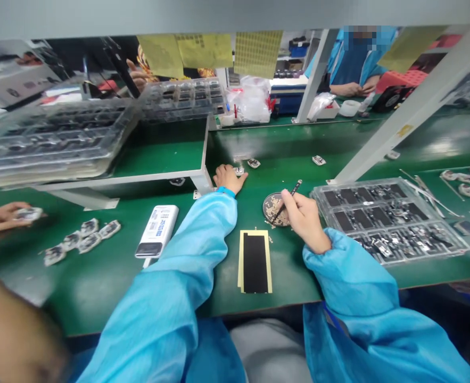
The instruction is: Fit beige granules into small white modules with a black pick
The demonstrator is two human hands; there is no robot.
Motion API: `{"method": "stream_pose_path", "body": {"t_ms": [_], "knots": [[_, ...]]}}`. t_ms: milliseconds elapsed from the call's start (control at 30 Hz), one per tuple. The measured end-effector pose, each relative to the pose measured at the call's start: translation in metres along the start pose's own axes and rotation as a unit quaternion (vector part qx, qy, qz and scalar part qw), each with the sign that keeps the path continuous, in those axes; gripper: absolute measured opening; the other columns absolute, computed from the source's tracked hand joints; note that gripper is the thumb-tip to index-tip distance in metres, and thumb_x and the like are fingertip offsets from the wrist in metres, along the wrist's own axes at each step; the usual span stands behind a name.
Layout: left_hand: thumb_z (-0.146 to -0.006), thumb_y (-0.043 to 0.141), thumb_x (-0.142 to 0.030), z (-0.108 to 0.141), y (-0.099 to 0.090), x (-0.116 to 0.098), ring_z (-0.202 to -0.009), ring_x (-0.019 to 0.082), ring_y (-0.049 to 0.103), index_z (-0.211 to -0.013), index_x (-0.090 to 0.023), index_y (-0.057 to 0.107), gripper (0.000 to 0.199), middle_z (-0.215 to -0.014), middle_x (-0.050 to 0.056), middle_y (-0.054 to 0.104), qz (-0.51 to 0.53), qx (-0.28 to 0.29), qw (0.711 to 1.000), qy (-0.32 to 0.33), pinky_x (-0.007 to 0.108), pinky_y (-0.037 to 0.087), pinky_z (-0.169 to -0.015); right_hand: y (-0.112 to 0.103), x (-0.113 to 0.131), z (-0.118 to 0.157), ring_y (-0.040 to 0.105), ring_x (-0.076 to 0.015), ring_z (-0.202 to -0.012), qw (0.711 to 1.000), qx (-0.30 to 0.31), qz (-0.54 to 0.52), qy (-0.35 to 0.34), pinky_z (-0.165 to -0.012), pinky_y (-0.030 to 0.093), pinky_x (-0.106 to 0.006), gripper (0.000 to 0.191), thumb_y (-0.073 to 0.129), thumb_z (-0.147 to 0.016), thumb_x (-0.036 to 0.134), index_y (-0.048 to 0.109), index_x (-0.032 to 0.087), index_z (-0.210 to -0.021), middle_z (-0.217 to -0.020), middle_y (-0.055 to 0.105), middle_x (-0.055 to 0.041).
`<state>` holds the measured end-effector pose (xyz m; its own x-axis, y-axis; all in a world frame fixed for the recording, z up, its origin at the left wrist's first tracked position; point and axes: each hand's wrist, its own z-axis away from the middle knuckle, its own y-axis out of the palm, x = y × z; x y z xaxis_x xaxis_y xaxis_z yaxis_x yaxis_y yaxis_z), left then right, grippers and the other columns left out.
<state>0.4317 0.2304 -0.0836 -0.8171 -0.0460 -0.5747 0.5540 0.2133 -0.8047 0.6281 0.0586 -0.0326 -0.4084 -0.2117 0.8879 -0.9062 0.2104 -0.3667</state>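
My left hand (pixel 229 178) reaches forward beside the shelf leg, fingers apart, over or against a small white part (pixel 238 171); whether it grips the part I cannot tell. Another white part (pixel 253 163) lies just beyond it. In my right hand (pixel 302 215) are dark tweezers (pixel 296 188), slanting down to a round dish (pixel 273 205) of small beige pieces. Nearer me, a black sheet on yellow backing (pixel 255 263) lies flat on the green table. To the right stands a clear compartment tray (pixel 394 221) with black rectangles and small metallic parts.
A white power bank (pixel 156 231) with a cable lies left of my left sleeve. Several white parts (pixel 89 242) sit farther left, near another person's hand (pixel 3 215) holding one. A raised shelf (pixel 158 154) bears clear trays; a slanted post (pixel 398 106) rises at right.
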Motion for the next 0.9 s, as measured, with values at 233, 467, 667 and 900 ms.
{"method": "stream_pose_path", "body": {"t_ms": [233, 467, 667, 900], "knots": [[-0.082, 0.071, -0.033, 0.028, -0.024, 0.0, -0.132, 0.029, 0.045, -0.124, -0.009, 0.057, 0.051, -0.135, 0.019, 0.053, 0.138, 0.047, 0.989, 0.023, 0.043, 0.031, -0.115, 0.017, -0.002, 0.003, 0.065, -0.014, -0.054, 0.946, 0.176, -0.225, 0.156, -0.052, 0.055, -0.026, 0.051, 0.074, -0.077, 0.06, 0.055, 0.017, -0.096, -0.075, 0.071, -0.0054], [-0.082, 0.073, -0.035, 0.119, -0.067, 0.039, -0.083, 0.015, 0.069, -0.138, -0.016, 0.054, 0.062, -0.111, 0.013, 0.069, 0.385, 0.337, 0.857, 0.055, 0.022, 0.045, -0.062, 0.019, -0.002, 0.015, 0.061, -0.0133, -0.049, 0.969, 0.159, -0.151, 0.116, -0.05, 0.051, -0.025, 0.045, 0.068, -0.084, 0.059, 0.058, 0.016, -0.093, -0.067, 0.067, -0.0046], [-0.067, 0.086, -0.029, 0.129, -0.066, 0.058, -0.075, 0.009, 0.059, -0.142, -0.017, 0.053, 0.083, -0.107, 0.011, 0.066, 0.502, 0.43, 0.75, 0.012, 0.018, 0.037, -0.056, 0.026, -0.014, 0.025, 0.059, -0.0155, -0.05, 0.964, 0.194, -0.116, 0.138, -0.054, 0.048, -0.029, 0.042, 0.065, -0.087, 0.058, 0.06, 0.017, -0.088, -0.06, 0.062, -0.0027], [-0.074, 0.082, -0.036, 0.132, -0.064, 0.052, -0.074, 0.009, 0.06, -0.141, -0.019, 0.053, 0.076, -0.108, 0.01, 0.065, 0.487, 0.44, 0.754, 0.025, 0.018, 0.035, -0.055, 0.035, -0.021, 0.029, 0.056, -0.0188, -0.048, 0.972, 0.139, -0.081, 0.169, -0.054, 0.045, -0.038, 0.044, 0.068, -0.077, 0.066, 0.066, 0.022, -0.079, -0.059, 0.059, -0.0072]]}}
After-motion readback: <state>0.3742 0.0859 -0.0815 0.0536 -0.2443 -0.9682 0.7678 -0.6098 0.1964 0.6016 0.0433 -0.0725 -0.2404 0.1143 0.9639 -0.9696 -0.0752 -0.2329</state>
